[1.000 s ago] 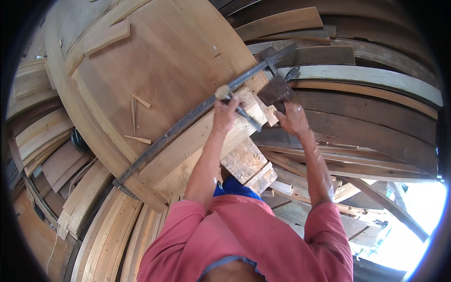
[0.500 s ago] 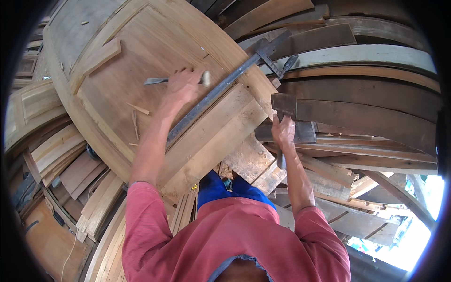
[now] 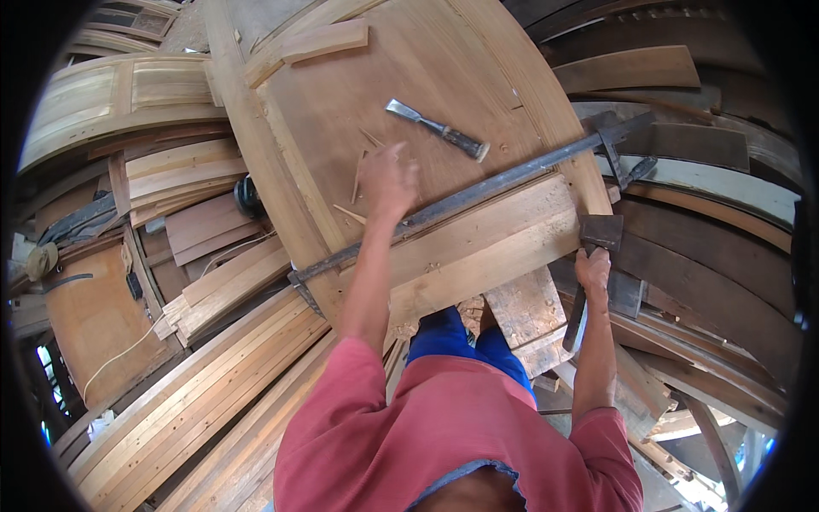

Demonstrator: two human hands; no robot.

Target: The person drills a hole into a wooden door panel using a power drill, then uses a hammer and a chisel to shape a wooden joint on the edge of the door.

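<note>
My left hand (image 3: 390,181) is over the wooden door panel (image 3: 409,64), beside several thin wood slivers (image 3: 348,213). Motion smears its fingers, so whether they hold anything is unclear. Farther up the panel, a chisel (image 3: 452,136) with a flat steel blade and dark handle lies loose. My right hand (image 3: 593,271) grips a mallet (image 3: 602,230) close below its dark, blocky head, and the handle hangs down toward me. A long bar clamp (image 3: 486,183) spans the door, next to a thick wooden board (image 3: 478,247) nearest my body.
A short wood offcut (image 3: 326,41) lies on the door's far left part. Stacked planks (image 3: 205,384) fill the left side, with another panelled door (image 3: 128,90) behind them. Dark boards (image 3: 708,247) are piled on the right. A sawdust-strewn block (image 3: 525,316) sits near my legs.
My left hand has let go of the chisel, which now lies on the panel, and has come nearer to the slivers. The view has turned; my right hand still holds the mallet.
</note>
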